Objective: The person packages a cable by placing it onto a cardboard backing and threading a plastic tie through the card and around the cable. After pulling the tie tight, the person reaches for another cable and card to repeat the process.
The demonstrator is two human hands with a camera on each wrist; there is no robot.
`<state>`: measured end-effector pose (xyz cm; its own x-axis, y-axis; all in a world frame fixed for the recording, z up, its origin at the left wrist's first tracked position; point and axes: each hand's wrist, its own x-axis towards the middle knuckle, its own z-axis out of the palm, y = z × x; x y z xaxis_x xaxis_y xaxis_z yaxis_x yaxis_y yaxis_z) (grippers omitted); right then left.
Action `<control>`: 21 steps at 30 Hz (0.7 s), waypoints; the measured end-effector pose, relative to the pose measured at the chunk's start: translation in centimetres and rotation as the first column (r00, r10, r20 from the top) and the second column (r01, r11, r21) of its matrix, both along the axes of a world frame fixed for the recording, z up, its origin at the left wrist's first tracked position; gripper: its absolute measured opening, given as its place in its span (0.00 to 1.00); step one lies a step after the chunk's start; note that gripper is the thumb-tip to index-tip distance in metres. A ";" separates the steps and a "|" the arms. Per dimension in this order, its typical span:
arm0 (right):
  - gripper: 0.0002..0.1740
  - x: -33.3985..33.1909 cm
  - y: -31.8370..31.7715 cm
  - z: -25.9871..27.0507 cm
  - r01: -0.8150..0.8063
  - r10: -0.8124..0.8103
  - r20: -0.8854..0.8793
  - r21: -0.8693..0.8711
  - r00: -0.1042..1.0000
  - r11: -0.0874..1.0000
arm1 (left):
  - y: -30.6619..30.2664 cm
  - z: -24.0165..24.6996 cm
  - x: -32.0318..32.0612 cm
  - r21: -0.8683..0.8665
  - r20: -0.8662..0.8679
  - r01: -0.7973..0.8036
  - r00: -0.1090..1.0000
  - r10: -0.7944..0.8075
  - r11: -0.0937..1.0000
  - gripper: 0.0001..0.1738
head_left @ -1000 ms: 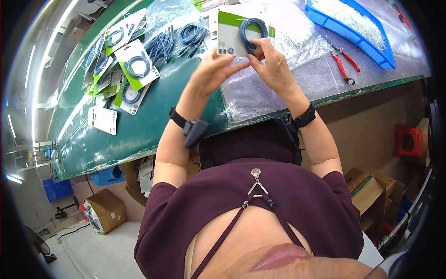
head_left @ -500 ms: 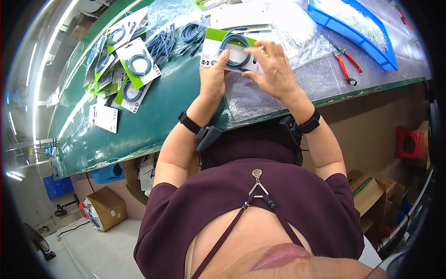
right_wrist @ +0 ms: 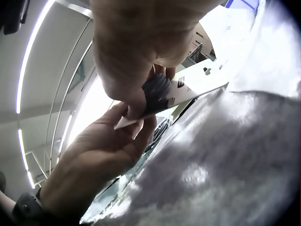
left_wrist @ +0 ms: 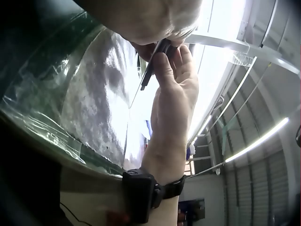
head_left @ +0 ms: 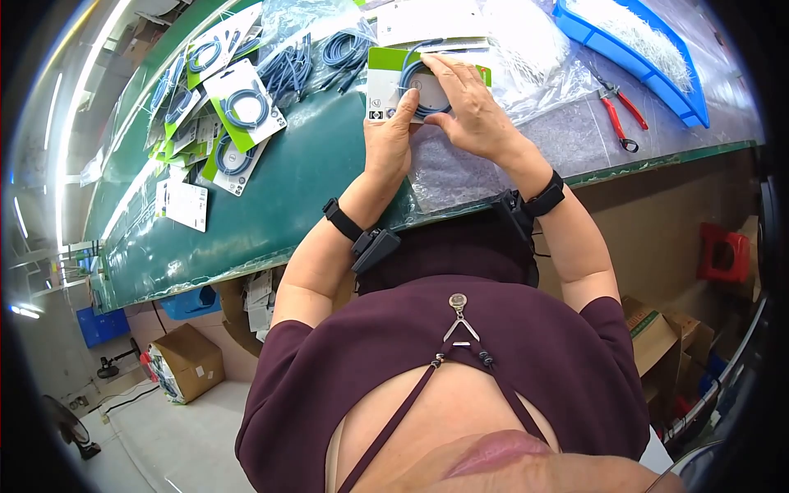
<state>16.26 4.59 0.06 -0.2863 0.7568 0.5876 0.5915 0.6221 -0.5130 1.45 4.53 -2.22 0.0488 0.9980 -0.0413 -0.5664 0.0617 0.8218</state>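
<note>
A white-and-green backing card (head_left: 380, 86) is held up over the near part of the table, with a coiled blue-grey cable (head_left: 406, 80) on its face. My left hand (head_left: 389, 145) grips the card's lower left edge, thumb on the front by the coil. Across the right side of the coil lie the fingers of my right hand (head_left: 478, 111), its thumb below. The left wrist view shows the right hand (left_wrist: 171, 89) pinching the dark cable, one cable end (left_wrist: 146, 82) sticking out. In the right wrist view the coil (right_wrist: 157, 92) sits between the right thumb and fingers.
Carded cables (head_left: 245, 107) lie piled on the green table (head_left: 320, 164) at left. Loose cable bundles (head_left: 345, 51) and blank white cards (head_left: 427, 22) are behind the hands. To the right are red-handled pliers (head_left: 612, 115) and a blue tray (head_left: 686, 103) of white strips.
The card has come down and slightly left from its raised position. My left hand has taken hold of its lower edge; the right hand released the coil, then closed over it again.
</note>
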 end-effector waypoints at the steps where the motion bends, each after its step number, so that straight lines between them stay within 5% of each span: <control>1: 0.40 -0.2 0.0 -0.1 0.000 0.000 0.000 -0.002 1.000 1.000 | 0.0 0.1 -0.1 -0.002 0.000 0.000 1.000 0.000 1.000 0.13; 13: 0.31 0.4 -0.4 -1.6 -0.029 0.026 -0.078 -0.037 0.997 0.999 | -0.1 -1.1 -0.2 -0.015 -0.068 0.047 0.997 -0.048 0.999 0.12; 17: 0.22 0.9 0.1 -0.7 0.090 -0.066 -0.210 0.104 0.975 0.991 | 0.7 -0.5 -0.6 -0.014 -0.020 0.075 0.997 -0.076 0.997 0.12; 21: 0.17 3.8 -2.2 0.0 0.306 -0.327 -0.194 -0.134 0.925 0.943 | 0.6 0.5 -0.4 -0.036 -0.020 0.067 0.998 -0.068 0.997 0.12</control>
